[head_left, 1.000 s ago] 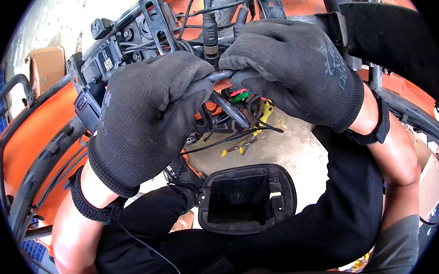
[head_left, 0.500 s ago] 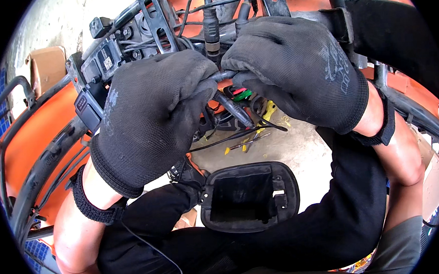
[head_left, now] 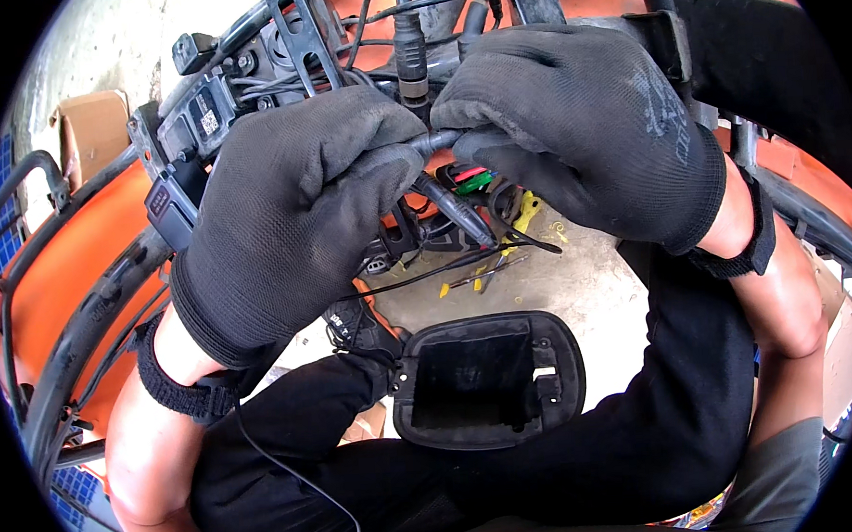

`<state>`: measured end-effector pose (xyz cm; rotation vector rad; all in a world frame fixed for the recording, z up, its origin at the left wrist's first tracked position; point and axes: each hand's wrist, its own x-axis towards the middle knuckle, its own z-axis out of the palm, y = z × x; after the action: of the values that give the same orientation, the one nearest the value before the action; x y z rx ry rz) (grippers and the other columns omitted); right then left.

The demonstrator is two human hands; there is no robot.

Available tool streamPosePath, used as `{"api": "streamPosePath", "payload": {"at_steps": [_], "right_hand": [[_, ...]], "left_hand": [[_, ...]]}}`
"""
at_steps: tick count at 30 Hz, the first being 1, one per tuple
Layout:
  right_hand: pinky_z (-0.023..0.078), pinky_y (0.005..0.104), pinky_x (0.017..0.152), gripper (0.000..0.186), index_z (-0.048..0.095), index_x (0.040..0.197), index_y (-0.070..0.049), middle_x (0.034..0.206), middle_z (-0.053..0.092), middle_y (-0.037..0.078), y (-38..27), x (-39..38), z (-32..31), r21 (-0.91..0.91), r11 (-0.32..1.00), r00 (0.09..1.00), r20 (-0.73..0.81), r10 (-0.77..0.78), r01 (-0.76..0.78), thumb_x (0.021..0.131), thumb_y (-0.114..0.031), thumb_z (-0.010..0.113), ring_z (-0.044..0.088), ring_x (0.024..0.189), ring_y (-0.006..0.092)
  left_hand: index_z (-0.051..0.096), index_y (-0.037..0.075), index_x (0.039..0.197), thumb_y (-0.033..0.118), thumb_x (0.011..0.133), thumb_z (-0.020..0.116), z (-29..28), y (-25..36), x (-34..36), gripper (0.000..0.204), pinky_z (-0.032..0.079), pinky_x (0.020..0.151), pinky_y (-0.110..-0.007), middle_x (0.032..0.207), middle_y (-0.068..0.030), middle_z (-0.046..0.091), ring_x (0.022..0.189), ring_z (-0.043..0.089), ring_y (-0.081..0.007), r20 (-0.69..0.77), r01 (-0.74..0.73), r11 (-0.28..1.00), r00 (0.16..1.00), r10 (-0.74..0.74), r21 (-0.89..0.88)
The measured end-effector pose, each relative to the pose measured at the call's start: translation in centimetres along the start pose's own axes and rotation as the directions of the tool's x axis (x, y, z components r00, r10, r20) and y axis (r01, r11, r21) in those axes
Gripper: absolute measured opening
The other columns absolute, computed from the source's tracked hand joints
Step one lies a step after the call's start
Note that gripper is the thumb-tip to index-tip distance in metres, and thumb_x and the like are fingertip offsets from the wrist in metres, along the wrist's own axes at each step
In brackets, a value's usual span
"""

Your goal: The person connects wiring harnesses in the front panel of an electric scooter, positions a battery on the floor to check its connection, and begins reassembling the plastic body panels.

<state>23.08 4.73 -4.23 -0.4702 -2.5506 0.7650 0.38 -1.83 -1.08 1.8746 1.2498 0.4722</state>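
Observation:
My gloved left hand (head_left: 303, 219) and gloved right hand (head_left: 583, 137) pinch a short dark cable connector (head_left: 437, 142) from either side, fingertips close together. Just below it a second black connector (head_left: 457, 211) hangs at a slant, with thin black wires beside it. An upright ribbed connector (head_left: 412, 64) stands behind my fingers. Below, some red, green and yellow items (head_left: 525, 217), partly hidden and too small to make out fully, appear among dark parts.
Around me are an orange vehicle body (head_left: 81, 294), black frame tubes (head_left: 101, 312), black modules (head_left: 206, 114), a dark panel (head_left: 753, 75) at right and a cardboard box (head_left: 92, 134). An open black housing (head_left: 557, 375) sits between my legs on the pale floor.
Both hands have shifted slightly upward, my right also slightly rightward, still gripping the connector. The view has moved a little against the floor items.

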Motion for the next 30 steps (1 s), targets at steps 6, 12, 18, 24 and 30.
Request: {"api": "streamPosePath", "payload": {"at_steps": [6,12,18,24,30], "right_hand": [[0.055,0.0399,0.074,0.026,0.065,0.103,-0.003,0.095,0.067,0.012,0.2,0.3,-0.1,0.056,0.998,1.000,0.012,-0.005,0.004,0.081,-0.015,0.073,0.068,0.087,0.0310],[0.054,0.0400,0.072,0.029,0.065,0.103,-0.004,0.096,0.067,0.011,0.0,-0.2,0.3,-0.063,0.998,0.998,-0.060,-0.027,0.023,0.079,-0.017,0.074,0.068,0.084,0.0302],[0.055,0.0397,0.073,0.032,0.066,0.105,-0.004,0.099,0.068,0.011,-0.2,0.1,-0.1,-0.075,0.997,0.999,0.032,0.004,-0.002,0.078,-0.018,0.075,0.068,0.087,0.0314],[0.055,0.0399,0.074,0.031,0.065,0.106,-0.003,0.100,0.068,0.012,-0.3,0.0,0.2,-0.082,0.996,0.999,-0.031,0.026,-0.028,0.079,-0.017,0.073,0.067,0.089,0.0321],[0.055,0.0402,0.074,0.029,0.065,0.105,-0.003,0.100,0.068,0.013,-0.3,0.2,0.3,-0.081,0.997,0.999,-0.042,0.017,-0.020,0.080,-0.015,0.073,0.067,0.088,0.0326]], "left_hand": [[0.067,0.000,0.102,0.020,0.093,0.066,-0.1,-0.8,0.1,0.022,0.048,0.067,-0.026,0.083,-0.0034,0.063,0.073,0.057,-0.0103,0.002,0.009,0.999,1.000,-0.009,-0.039],[0.068,0.001,0.102,0.030,0.097,0.064,-0.4,-0.8,0.2,0.030,0.046,0.066,-0.024,0.083,-0.0012,0.062,0.072,0.054,-0.0084,0.180,0.258,0.928,0.960,-0.215,-0.268],[0.068,0.002,0.102,0.027,0.098,0.063,0.1,-0.2,0.0,0.026,0.045,0.065,-0.023,0.083,0.0003,0.062,0.073,0.054,-0.0068,0.098,0.226,0.939,0.973,-0.207,-0.259],[0.069,0.002,0.103,0.028,0.097,0.063,0.4,-0.2,-0.1,0.028,0.045,0.065,-0.023,0.083,0.0010,0.062,0.073,0.054,-0.0065,0.043,0.214,0.943,0.977,-0.210,-0.255],[0.069,0.001,0.103,0.027,0.097,0.062,0.7,0.0,-0.1,0.027,0.046,0.065,-0.024,0.083,0.0007,0.061,0.070,0.053,-0.0073,-0.031,0.175,0.969,0.983,-0.183,-0.173]]}}
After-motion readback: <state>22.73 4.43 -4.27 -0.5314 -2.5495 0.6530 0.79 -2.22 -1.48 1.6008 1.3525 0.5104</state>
